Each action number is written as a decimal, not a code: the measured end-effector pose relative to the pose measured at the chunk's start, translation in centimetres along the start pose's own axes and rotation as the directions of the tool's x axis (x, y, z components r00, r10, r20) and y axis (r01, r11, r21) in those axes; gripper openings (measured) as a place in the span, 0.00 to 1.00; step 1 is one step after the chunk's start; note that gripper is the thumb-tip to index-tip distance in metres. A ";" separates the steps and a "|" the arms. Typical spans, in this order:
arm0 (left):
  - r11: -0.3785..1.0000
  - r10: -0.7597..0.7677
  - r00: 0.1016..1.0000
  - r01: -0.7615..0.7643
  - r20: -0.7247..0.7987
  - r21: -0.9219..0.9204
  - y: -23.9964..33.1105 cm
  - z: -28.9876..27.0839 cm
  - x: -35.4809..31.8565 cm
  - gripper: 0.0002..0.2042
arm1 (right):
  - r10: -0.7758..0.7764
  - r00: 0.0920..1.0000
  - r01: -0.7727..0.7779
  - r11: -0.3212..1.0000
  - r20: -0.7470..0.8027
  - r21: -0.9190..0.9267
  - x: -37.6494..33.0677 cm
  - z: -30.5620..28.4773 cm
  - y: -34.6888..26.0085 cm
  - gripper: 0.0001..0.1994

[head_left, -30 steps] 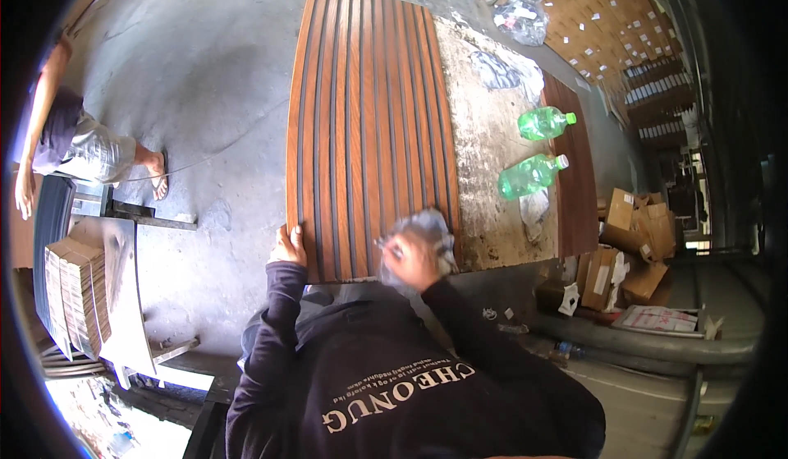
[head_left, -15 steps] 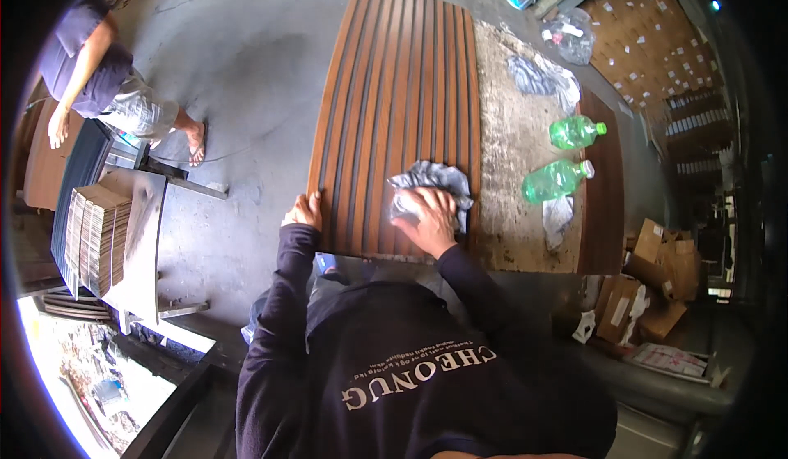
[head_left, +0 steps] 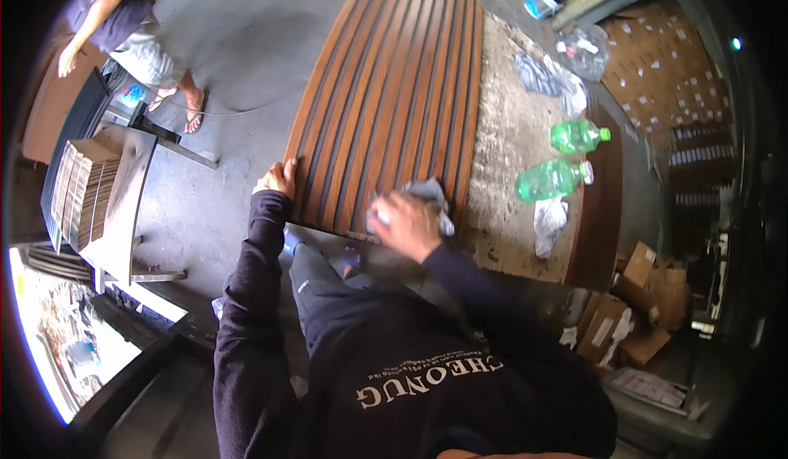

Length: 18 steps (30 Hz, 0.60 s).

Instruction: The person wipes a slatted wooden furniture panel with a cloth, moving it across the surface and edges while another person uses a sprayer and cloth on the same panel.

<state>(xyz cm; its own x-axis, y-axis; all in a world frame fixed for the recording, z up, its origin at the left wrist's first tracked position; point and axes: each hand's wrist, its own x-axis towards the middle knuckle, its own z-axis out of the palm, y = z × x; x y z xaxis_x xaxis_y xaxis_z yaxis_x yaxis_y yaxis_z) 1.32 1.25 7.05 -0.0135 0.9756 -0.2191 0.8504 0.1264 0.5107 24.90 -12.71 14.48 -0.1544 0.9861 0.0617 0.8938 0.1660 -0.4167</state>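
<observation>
A long brown wood-look panel (head_left: 386, 89) with dark grooves lies on a worn, stained work table (head_left: 513, 114). Near the panel's close edge, my right hand (head_left: 406, 222) presses a crumpled grey rag (head_left: 428, 190) against the slats; its fingers are slightly blurred. My left hand (head_left: 277, 178) grips the panel's left edge, fingertips over the top. To the right on the table lie two green plastic bottles, one with a green cap (head_left: 577, 136) and one with a white cap (head_left: 548, 181).
More rags (head_left: 542, 77) lie at the table's far right, and another cloth (head_left: 549, 225) sits below the bottles. At left, a co-worker (head_left: 131, 40) stands near a bench with stacked strips (head_left: 82, 192). Cardboard boxes (head_left: 657, 286) are piled at right.
My right hand and the rag have moved left and toward the panel's near edge. The view has shifted, and the panel is slightly turned in it. My left hand still holds the edge.
</observation>
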 end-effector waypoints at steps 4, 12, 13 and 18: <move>1.000 -0.016 1.000 0.015 0.018 0.016 0.0 -0.1 -0.1 0.26 | 0.086 0.995 -0.084 0.996 0.051 -0.038 2.1 0.0 0.3 0.10; 0.999 -0.046 0.999 0.046 0.024 0.001 0.6 -0.4 -0.9 0.26 | 0.081 0.985 -0.086 0.996 0.152 0.031 0.9 -0.5 -0.9 0.08; 0.999 -0.042 0.999 0.042 0.028 -0.017 0.7 -0.5 -0.9 0.26 | 0.002 0.985 -0.005 1.000 0.172 0.014 0.0 -0.2 -1.3 0.08; 0.998 -0.054 0.998 0.054 0.035 -0.014 1.0 -0.6 -1.1 0.26 | 0.155 0.981 -0.151 0.988 0.118 -0.040 5.5 -1.3 0.7 0.07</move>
<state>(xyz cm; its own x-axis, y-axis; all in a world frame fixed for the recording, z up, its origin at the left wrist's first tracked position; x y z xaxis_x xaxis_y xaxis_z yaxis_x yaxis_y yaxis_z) 1.92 0.42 8.29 -0.0409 0.9605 -0.2752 0.8411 0.1817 0.5094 25.25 -7.11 15.66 -0.0629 0.9918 -0.1112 0.9230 0.0154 -0.3844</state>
